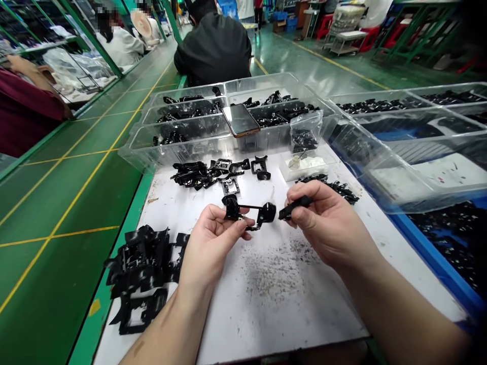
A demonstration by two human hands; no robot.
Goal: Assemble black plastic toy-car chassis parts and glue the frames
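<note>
Over the middle of the white board (243, 314), my left hand (213, 238) is closed on a black plastic frame (267, 214) with an open middle and a rounded end. Just to its right, my right hand (327, 220) pinches a small dark part (294, 207) between thumb and fingers. The small part points toward the frame, and a narrow gap separates the two. Black frames lie in a pile (140, 258) left of my left forearm. Beyond my hands is another group of black parts (190, 175), with a smaller heap (342, 191) behind my right hand.
Clear divided trays (182, 147) of black parts stand at the back, with a phone (241, 120) across one. A bag of small parts (304, 137) sits by a white block (304, 167). Blue bins (437, 253) line the right; a green conveyor (76, 203) runs left. People sit beyond.
</note>
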